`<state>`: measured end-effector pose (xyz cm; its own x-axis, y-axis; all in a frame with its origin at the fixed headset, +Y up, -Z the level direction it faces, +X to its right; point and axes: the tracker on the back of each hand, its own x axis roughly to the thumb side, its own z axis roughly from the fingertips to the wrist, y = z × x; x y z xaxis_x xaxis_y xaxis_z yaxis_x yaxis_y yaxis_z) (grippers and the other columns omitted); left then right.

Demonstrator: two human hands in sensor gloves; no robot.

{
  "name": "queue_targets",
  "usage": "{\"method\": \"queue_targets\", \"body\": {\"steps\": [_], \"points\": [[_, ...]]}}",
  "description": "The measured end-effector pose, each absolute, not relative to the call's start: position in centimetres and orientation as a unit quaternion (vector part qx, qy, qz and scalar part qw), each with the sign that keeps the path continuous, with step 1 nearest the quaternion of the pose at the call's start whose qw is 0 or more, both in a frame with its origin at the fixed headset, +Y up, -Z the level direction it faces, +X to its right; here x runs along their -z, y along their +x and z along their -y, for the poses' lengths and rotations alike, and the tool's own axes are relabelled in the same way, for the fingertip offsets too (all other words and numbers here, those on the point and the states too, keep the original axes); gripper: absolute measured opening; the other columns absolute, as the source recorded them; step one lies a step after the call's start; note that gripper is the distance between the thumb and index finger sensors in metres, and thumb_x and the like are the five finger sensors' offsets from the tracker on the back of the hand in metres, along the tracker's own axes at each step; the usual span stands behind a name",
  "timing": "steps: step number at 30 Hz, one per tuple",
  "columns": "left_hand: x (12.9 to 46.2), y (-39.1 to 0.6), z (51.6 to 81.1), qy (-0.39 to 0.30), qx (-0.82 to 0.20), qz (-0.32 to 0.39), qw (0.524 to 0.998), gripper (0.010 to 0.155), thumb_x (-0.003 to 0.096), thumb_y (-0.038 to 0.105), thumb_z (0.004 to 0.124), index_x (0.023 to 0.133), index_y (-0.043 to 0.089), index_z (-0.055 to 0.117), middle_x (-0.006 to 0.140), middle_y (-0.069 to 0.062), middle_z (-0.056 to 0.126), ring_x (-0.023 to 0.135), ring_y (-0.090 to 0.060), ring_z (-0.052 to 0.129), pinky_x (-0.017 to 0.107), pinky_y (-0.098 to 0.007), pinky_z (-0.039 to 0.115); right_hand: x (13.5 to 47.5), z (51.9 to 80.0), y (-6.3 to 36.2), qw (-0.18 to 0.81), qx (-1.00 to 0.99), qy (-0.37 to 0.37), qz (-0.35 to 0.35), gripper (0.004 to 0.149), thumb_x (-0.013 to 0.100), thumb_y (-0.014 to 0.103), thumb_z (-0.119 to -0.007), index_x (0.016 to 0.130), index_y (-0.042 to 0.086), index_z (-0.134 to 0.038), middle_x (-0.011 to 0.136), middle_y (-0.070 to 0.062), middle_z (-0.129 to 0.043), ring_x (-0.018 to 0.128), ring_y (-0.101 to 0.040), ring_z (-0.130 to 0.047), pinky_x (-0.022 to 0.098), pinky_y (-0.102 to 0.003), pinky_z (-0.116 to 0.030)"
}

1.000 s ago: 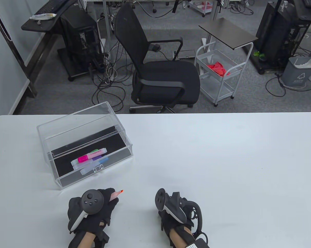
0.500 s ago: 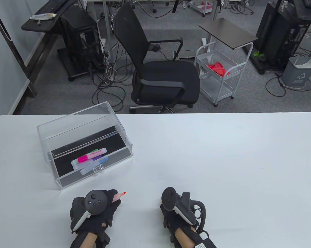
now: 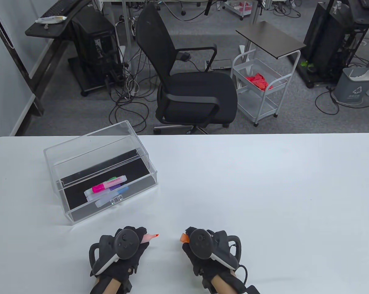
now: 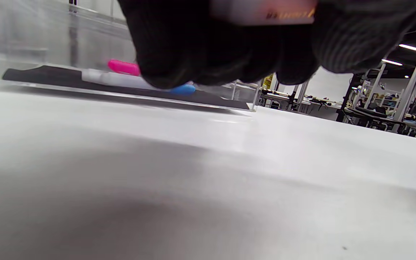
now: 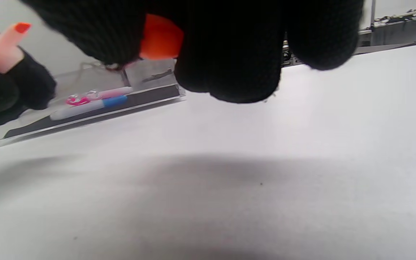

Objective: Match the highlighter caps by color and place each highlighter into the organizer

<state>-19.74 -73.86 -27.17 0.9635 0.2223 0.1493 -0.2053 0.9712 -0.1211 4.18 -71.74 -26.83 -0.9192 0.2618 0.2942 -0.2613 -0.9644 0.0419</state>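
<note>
My left hand grips an uncapped orange highlighter, its orange tip pointing right; in the left wrist view its pale barrel lies under my curled fingers. My right hand holds the orange cap facing that tip, a short gap apart. The right wrist view shows the cap between my gloved fingers and the highlighter tip at the left. The clear organizer stands at the left of the table with a pink highlighter, a blue one and others inside.
Both hands hover low near the white table's front edge. The organizer's open front drawer faces me, about a hand's length beyond my left hand. An office chair and a white cart stand past the far edge.
Both hands have drifted right and turned toward each other. The orange cap now shows at my right fingertips, and the highlighter tip has closed in on it.
</note>
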Motion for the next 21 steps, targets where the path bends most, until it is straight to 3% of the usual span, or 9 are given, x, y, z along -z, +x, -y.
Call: {"method": "queue_targets", "body": {"steps": [10, 21], "points": [[26.5, -17.5, 73.5, -0.023, -0.009, 0.115, 0.993, 0.052, 0.048, 0.055, 0.071, 0.098, 0.042, 0.064, 0.088, 0.011, 0.073, 0.067, -0.018, 0.086, 0.048, -0.03, 0.086, 26.2, 71.7, 2.8, 0.128, -0.971, 0.203, -0.015, 0.056, 0.04, 0.039, -0.084, 0.088, 0.013, -0.074, 0.079, -0.016, -0.092, 0.059, -0.026, -0.101, 0.052, -0.058, -0.079], [26.1, -16.1, 73.6, -0.022, 0.023, 0.137, 0.99, 0.052, 0.0482, 0.054, 0.071, 0.098, 0.043, 0.063, 0.089, 0.012, 0.071, 0.07, -0.018, 0.085, 0.05, -0.03, 0.085, 26.0, 71.7, 2.1, 0.113, -0.969, 0.219, -0.024, 0.056, 0.04, 0.039, -0.084, 0.088, 0.013, -0.073, 0.08, -0.015, -0.092, 0.059, -0.025, -0.101, 0.052, -0.058, -0.079]]}}
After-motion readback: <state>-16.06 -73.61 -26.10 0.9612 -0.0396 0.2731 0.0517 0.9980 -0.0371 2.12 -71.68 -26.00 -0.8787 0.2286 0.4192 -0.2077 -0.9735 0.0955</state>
